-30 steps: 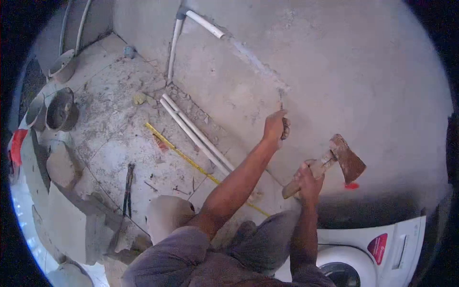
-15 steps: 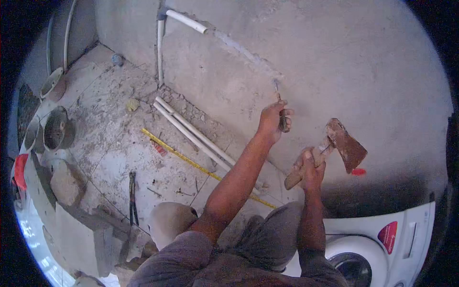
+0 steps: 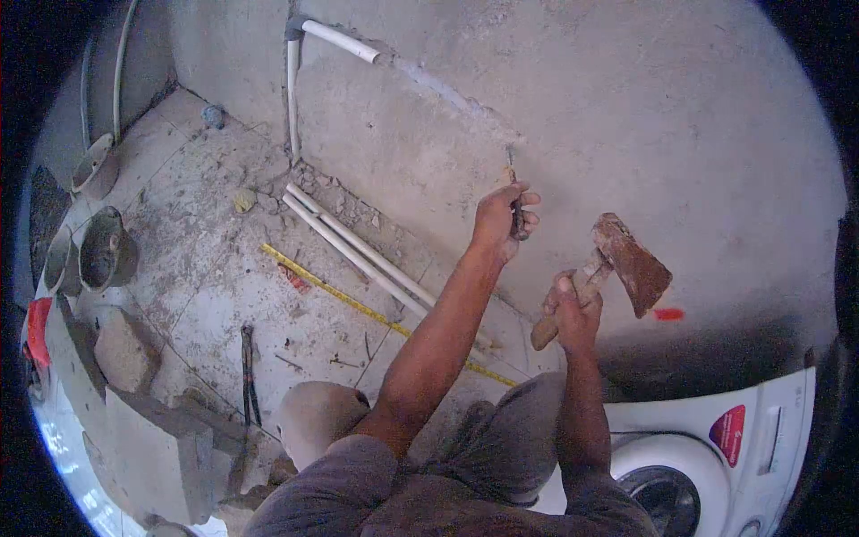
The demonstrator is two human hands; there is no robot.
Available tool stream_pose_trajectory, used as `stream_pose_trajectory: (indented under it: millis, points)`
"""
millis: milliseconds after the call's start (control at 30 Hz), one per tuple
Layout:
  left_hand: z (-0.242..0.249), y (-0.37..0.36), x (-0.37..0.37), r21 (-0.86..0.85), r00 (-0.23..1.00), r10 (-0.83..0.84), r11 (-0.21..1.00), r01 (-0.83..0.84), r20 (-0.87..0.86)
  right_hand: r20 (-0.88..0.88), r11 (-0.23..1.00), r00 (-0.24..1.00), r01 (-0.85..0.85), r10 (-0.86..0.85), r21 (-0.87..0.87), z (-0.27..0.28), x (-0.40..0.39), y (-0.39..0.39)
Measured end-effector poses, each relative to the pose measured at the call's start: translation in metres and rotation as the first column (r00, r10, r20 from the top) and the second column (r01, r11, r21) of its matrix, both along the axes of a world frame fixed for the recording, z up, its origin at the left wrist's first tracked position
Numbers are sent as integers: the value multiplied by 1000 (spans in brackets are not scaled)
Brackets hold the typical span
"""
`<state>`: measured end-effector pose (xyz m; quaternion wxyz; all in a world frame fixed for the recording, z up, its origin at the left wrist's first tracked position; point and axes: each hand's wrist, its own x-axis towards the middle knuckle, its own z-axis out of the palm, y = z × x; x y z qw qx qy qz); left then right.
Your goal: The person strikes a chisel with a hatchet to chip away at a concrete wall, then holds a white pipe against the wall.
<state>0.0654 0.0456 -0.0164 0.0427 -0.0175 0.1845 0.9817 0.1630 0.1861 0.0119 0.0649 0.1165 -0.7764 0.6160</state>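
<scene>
Against the grey plaster wall (image 3: 626, 116), the left hand (image 3: 501, 219) has its grip closed around a thin chisel (image 3: 514, 192), whose tip touches the wall at the lower end of a chased groove (image 3: 447, 89). Just to the right and a little nearer, the right hand (image 3: 573, 309) has its grip wrapped tight on the wooden handle of a hatchet (image 3: 617, 264); the rusty head is tilted, raised beside the chisel and apart from it, close to the wall. A small red mark (image 3: 667, 314) shows on the wall just under the hatchet head.

On the floor (image 3: 224, 268) to the left, two white pipes (image 3: 358, 255) lie side by side along the foot of the wall, with a yellow tape measure (image 3: 358, 309) stretched out near them. Another white pipe (image 3: 309, 54) climbs the far wall and bends into the groove. A dark tool (image 3: 248, 367), perhaps pliers, lies on the floor nearer the person's knee (image 3: 313, 412). Buckets (image 3: 98, 255) stand at the far left edge. At the near right sits a white washing machine (image 3: 707, 447), touching the wall.
</scene>
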Motion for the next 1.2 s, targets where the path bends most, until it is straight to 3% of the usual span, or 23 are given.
stream_pose_trajectory:
  millis: [100, 367, 433, 467, 533, 600, 667, 767, 867, 933, 1100, 1167, 1200]
  points:
    - [-1, 1, 0, 8, 1000, 7, 1000, -7, 3, 31, 994, 997, 67, -70, 92, 1, 2, -1]
    - [1, -4, -3, 51, 999, -35, 998, 34, 11, 0, 993, 1000, 25, -25, 119, 0, 5, -2]
    - [2, -7, -5, 128, 997, -73, 989, 73, -7, -2, 993, 1000, 24, -24, 112, -10, 0, 8]
    - [3, -7, -6, 133, 998, -70, 989, 70, -9, -196, 951, 980, 96, -39, 295, -28, -13, 26]
    - [5, -7, -9, 207, 995, -98, 973, 103, -36, -391, 867, 920, 197, -3, 458, -20, -14, 18]
    - [3, -8, -12, 266, 989, -107, 955, 131, -101, -531, 821, 821, 148, 209, 551, -2, -6, 2]
    - [5, -9, -18, 322, 979, -109, 933, 160, -171, -352, 675, 924, 165, 149, 719, 15, -3, 3]
    - [13, -16, -22, 464, 987, -141, 871, 163, -80, -382, 635, 907, 193, 175, 748, 36, -2, -5]
    - [15, -17, -26, 507, 984, -138, 844, 177, -113, -399, 613, 876, 162, 271, 773, 70, 10, 23]
    - [12, -13, -27, 443, 966, -128, 869, 219, -226, -399, 625, 845, 103, 356, 774, 89, 18, 32]
    - [20, -14, -21, 429, 988, -86, 893, 135, -131, -309, 208, 906, 256, 288, 944, 95, 20, 2]
    - [18, -14, -25, 438, 989, -83, 890, 128, -120, -296, 258, 934, 242, 199, 935, 76, -4, -15]
    - [16, -11, -25, 463, 984, -80, 874, 147, -161, -270, 394, 956, 208, 111, 895, 60, -17, -22]
